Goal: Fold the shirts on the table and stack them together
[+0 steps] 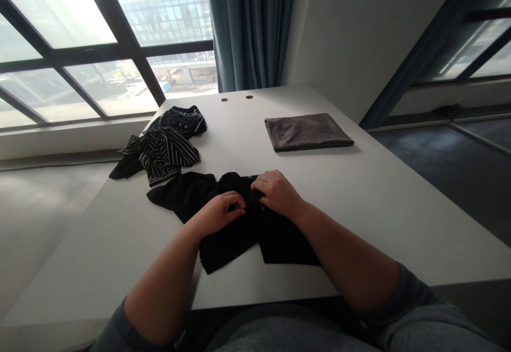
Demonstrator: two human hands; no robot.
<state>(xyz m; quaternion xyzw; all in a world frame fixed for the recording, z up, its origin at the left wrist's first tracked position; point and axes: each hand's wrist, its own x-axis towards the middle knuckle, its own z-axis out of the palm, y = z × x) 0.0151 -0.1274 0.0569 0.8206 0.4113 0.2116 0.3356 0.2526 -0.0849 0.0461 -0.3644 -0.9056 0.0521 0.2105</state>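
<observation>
Daylight from window (107,38), glare bleaching it; dim indoors; black garment (231,237) losing detail; edges stretched.

Plain grey top (287,337); blue-grey sleeves (413,294) ending near elbows; forearms (163,272) bare.

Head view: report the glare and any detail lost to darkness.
Head view: daylight glares through the window, whitening its upper-left panes; same view, the black garment beneath the left hand and right hand is so dark that many folds blend together.
</observation>
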